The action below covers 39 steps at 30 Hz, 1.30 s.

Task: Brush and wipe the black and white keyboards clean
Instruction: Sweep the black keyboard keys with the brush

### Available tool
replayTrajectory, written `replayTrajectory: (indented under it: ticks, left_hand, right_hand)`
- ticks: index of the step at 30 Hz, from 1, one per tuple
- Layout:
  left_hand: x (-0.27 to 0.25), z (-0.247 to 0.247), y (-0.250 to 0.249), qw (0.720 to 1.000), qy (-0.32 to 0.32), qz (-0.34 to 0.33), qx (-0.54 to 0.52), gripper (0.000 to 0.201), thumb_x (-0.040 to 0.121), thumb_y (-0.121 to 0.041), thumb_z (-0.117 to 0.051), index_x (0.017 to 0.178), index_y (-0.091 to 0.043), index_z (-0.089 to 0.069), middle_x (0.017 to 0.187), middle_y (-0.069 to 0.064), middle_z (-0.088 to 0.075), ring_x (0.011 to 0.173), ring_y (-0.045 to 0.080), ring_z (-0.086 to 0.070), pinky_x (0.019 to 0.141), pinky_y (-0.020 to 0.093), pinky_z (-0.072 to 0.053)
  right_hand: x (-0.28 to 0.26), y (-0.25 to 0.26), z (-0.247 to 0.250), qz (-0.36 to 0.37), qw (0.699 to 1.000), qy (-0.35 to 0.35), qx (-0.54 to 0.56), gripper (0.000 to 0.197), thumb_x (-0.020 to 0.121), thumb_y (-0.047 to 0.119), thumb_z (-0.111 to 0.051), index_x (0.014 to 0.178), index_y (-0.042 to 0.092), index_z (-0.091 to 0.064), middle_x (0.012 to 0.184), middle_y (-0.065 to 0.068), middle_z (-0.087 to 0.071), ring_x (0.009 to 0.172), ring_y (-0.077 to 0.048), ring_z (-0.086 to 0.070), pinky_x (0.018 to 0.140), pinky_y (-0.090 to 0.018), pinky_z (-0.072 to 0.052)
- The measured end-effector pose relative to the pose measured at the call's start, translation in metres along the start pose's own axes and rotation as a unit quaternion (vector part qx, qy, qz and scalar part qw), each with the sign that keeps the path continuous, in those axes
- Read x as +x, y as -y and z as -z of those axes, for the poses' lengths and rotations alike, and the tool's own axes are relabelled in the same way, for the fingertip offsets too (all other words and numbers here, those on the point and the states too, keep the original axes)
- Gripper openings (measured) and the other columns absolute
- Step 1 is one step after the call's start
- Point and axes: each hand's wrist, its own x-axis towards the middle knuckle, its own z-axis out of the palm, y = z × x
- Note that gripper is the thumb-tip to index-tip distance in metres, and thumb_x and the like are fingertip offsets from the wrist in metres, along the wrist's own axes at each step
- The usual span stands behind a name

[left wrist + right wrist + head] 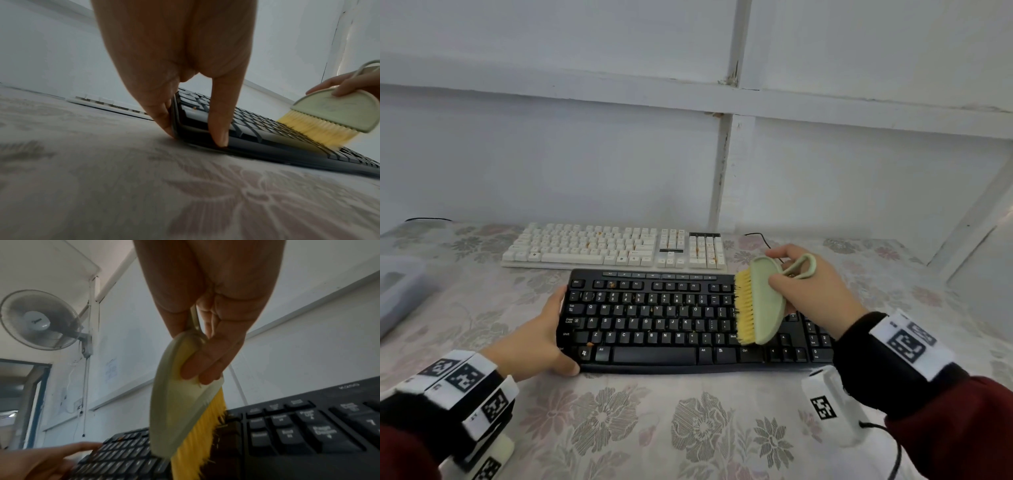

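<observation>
The black keyboard [671, 322] lies in front of me on the flowered cloth, with orange crumbs among its keys. My left hand [541, 339] holds its left end, fingers along the side edge and thumb [220, 126] on the front corner. My right hand [811, 291] grips a pale green brush [756, 301] by its flat body. The brush's yellow bristles [197, 443] touch the keys at the right end of the letter block. Behind lies the white keyboard [613, 246], which also carries orange crumbs.
A translucent grey box [397, 291] sits at the table's left edge. A thin black cable [760, 238] runs off behind the white keyboard. The white panelled wall stands close behind both keyboards. Flowered cloth [688, 428] lies bare in front of me.
</observation>
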Motion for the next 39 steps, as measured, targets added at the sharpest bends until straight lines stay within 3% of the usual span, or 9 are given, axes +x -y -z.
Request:
replayTrajectory:
  ticks: [3,7,10,17,25,29,31,35,39]
  left_hand:
    - [0.001,0.0,0.0,1.0,0.002,0.003,-0.001,0.121,0.05,0.003,-0.079,0.109,-0.076,-0.008,0.118,-0.007,-0.055,0.105,0.017,-0.058,0.09,0.039,-0.049]
    - [0.001,-0.001,-0.001,1.0,0.002,0.005,-0.007,0.121,0.049,0.003,-0.078,0.112,-0.073,-0.007,0.117,-0.004,-0.056,0.104,0.019,-0.059,0.089,0.039,-0.05]
    - [0.0,-0.001,-0.001,1.0,0.0,0.003,-0.004,0.12,0.046,-0.003,-0.079,0.107,-0.076,-0.007,0.116,-0.005,-0.057,0.104,0.019,-0.06,0.091,0.042,-0.049]
    - [-0.001,-0.001,-0.003,1.0,0.002,0.006,-0.009,0.119,0.045,-0.003,-0.079,0.11,-0.074,-0.008,0.116,-0.003,-0.058,0.103,0.02,-0.061,0.092,0.043,-0.049]
    - [-0.001,-0.002,-0.003,1.0,0.001,0.009,-0.006,0.12,0.045,-0.002,-0.078,0.113,-0.072,-0.007,0.114,-0.002,-0.06,0.1,0.021,-0.062,0.089,0.042,-0.05]
    - [-0.001,-0.001,-0.003,1.0,0.002,0.007,-0.009,0.12,0.045,-0.002,-0.078,0.112,-0.072,-0.008,0.115,-0.002,-0.059,0.1,0.021,-0.062,0.089,0.042,-0.05]
    - [-0.001,-0.001,-0.002,1.0,0.001,0.006,-0.008,0.119,0.045,-0.003,-0.078,0.109,-0.075,-0.008,0.116,-0.002,-0.058,0.102,0.02,-0.061,0.09,0.043,-0.05]
    - [-0.001,-0.001,-0.002,1.0,0.005,0.009,-0.007,0.119,0.044,-0.005,-0.078,0.111,-0.074,-0.007,0.117,-0.003,-0.057,0.103,0.021,-0.061,0.091,0.044,-0.05]
    - [-0.001,-0.001,-0.003,1.0,0.006,0.012,-0.013,0.119,0.044,-0.004,-0.077,0.116,-0.068,-0.006,0.117,-0.002,-0.056,0.102,0.021,-0.06,0.089,0.041,-0.05]
  right_hand:
    - [-0.013,-0.006,-0.003,-0.005,0.999,0.028,-0.016,0.03,0.087,0.001,-0.053,0.11,0.018,-0.059,0.084,0.001,-0.06,0.055,0.002,-0.061,0.046,-0.017,-0.049]
    - [-0.031,-0.011,-0.002,-0.01,0.996,0.068,-0.048,0.03,0.083,0.003,-0.055,0.105,0.023,-0.062,0.082,-0.002,-0.058,0.061,-0.009,-0.058,0.049,-0.02,-0.05]
    - [-0.034,-0.004,0.005,-0.005,0.995,0.092,-0.03,0.029,0.083,0.002,-0.055,0.1,0.023,-0.066,0.074,0.003,-0.06,0.056,-0.003,-0.059,0.048,-0.02,-0.049]
    - [-0.007,0.006,0.011,0.03,0.999,-0.012,0.023,0.032,0.086,0.003,-0.054,0.108,0.024,-0.061,0.086,-0.002,-0.062,0.067,-0.011,-0.065,0.054,-0.027,-0.055]
    - [-0.023,-0.009,-0.002,0.012,0.999,0.034,-0.021,0.03,0.086,0.003,-0.053,0.108,0.023,-0.059,0.081,0.004,-0.059,0.054,0.005,-0.058,0.047,-0.017,-0.049]
    - [-0.042,-0.013,-0.001,0.001,0.995,0.089,-0.04,0.029,0.084,0.005,-0.054,0.098,0.029,-0.063,0.075,-0.002,-0.057,0.06,-0.01,-0.052,0.052,-0.027,-0.053]
    - [-0.042,-0.008,0.005,-0.003,0.995,0.099,-0.025,0.029,0.084,0.004,-0.055,0.097,0.028,-0.065,0.075,0.001,-0.059,0.061,-0.011,-0.056,0.052,-0.026,-0.053]
    - [-0.025,0.003,0.016,0.012,0.998,0.056,0.02,0.029,0.085,0.002,-0.055,0.102,0.024,-0.065,0.072,0.006,-0.062,0.059,-0.007,-0.062,0.05,-0.022,-0.05]
    - [-0.006,0.007,0.015,0.037,0.999,0.008,0.03,0.032,0.085,0.003,-0.055,0.106,0.027,-0.062,0.087,-0.003,-0.062,0.069,-0.015,-0.066,0.055,-0.029,-0.055]
